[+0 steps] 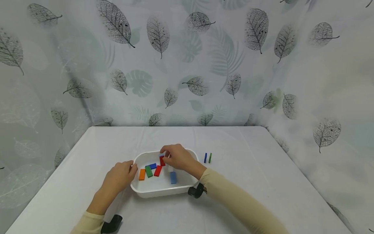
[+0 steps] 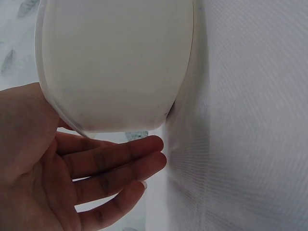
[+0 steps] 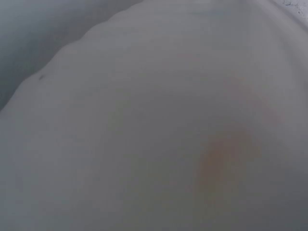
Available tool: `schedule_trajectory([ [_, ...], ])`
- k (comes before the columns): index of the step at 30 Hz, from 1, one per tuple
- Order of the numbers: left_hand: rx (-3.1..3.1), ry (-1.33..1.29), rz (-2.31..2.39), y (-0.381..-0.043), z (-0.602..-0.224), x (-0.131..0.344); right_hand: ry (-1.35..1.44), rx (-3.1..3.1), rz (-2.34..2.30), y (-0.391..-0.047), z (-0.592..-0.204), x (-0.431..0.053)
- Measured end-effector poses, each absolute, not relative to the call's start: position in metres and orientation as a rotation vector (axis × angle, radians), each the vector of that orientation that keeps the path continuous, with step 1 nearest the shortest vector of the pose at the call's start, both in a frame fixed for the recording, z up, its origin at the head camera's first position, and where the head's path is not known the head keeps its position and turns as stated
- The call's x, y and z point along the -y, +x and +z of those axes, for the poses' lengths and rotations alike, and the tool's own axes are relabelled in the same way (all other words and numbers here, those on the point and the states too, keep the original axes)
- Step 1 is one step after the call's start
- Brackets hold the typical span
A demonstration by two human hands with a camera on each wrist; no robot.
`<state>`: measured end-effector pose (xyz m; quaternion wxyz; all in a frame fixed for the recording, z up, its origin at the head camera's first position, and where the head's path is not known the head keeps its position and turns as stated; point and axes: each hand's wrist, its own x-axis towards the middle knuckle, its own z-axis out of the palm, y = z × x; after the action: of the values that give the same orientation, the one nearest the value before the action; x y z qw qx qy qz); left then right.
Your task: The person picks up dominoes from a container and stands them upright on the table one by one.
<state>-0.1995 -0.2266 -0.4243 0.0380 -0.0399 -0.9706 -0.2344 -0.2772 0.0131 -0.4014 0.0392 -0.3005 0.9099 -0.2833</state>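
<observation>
A white plastic tub stands on the table with several small coloured blocks inside. My left hand grips its left rim; in the left wrist view the other fingers extend beneath the rim. Over the tub's far side, my right hand has its index finger and thumb bent beside a red block; whether they pinch it is hidden. Near it lie a blue block, a green block, a second red block, an orange block and a light blue block. The right wrist view is blurred.
To the right of the tub, a thin dark blue piece and a thin green piece lie on the white table. A leaf-patterned curtain hangs behind and at both sides.
</observation>
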Motion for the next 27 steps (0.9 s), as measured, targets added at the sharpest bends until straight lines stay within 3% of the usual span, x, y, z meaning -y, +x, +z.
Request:
schedule_trajectory([
  [27, 2.965, -0.132, -0.715, -0.198, -0.423, 0.226, -0.91, -2.793, -0.506, -0.276, -0.407, 0.0],
])
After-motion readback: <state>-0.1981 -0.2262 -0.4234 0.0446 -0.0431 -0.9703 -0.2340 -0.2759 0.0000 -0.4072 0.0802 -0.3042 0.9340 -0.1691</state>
